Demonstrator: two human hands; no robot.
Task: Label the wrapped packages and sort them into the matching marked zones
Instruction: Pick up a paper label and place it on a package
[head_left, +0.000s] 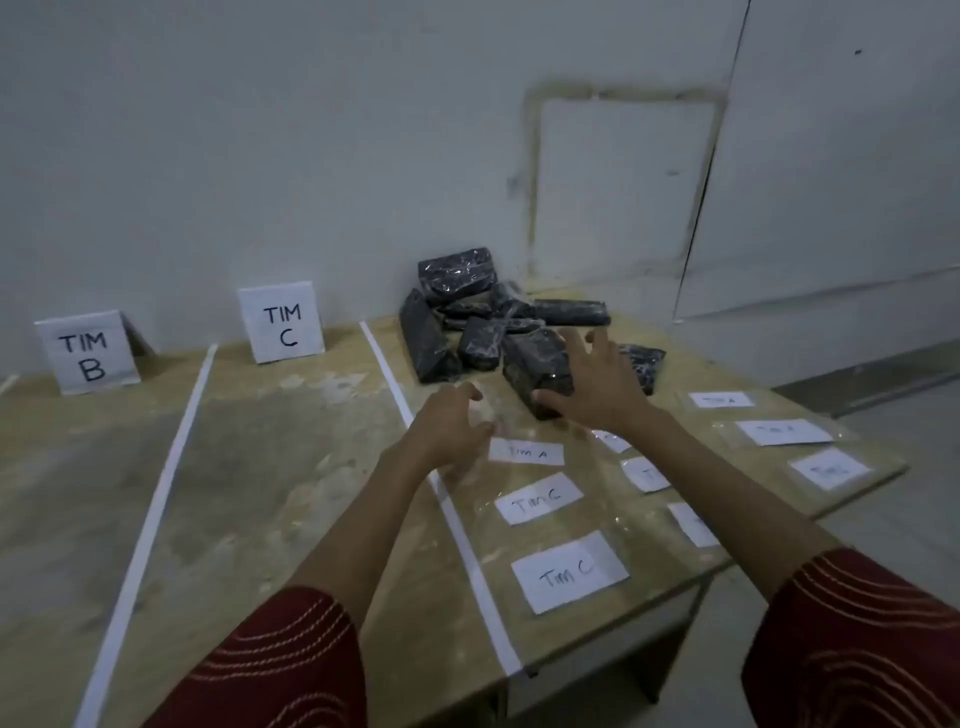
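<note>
Several dark wrapped packages lie heaped at the back of the table's right section. My right hand is over the nearest package, thumb at its front end, fingers spread above it. My left hand hovers just left of that package with loosely curved fingers, holding nothing. Several paper labels in clear sleeves lie in front: "TIM A", "TIM C" and another "TIM C".
Standing signs "TIM B" and "TIM C" mark zones divided by white tape strips. More labels lie at the right, near the table edge. A wall stands right behind the table.
</note>
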